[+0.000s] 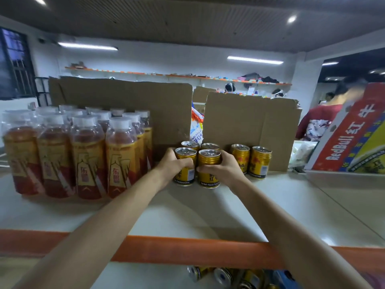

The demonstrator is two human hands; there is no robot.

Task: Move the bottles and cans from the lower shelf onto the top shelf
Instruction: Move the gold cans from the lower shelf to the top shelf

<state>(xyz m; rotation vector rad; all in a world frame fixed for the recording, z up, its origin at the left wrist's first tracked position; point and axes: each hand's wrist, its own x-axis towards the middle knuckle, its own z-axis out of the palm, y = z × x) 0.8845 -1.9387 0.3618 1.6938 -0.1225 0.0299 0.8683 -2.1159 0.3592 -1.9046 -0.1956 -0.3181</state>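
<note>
On the white top shelf (208,213) my left hand (174,163) grips a gold can (185,155), and my right hand (220,166) grips a second gold can (209,161) beside it. Both cans stand upright on the shelf. Two more gold cans (200,146) stand right behind them. Another pair of gold cans (251,160) stands to the right, against the cardboard. A block of several amber drink bottles (79,151) with white caps fills the shelf's left side. Below the orange shelf edge (187,249), several cans (220,275) lie on the lower shelf.
Brown cardboard sheets (245,126) stand along the back of the shelf. A Red Bull carton (354,138) leans at the right in a white tray (341,175). A printed bag (196,126) pokes between the cardboard sheets. A person in a red shirt (318,119) stands beyond, at the right.
</note>
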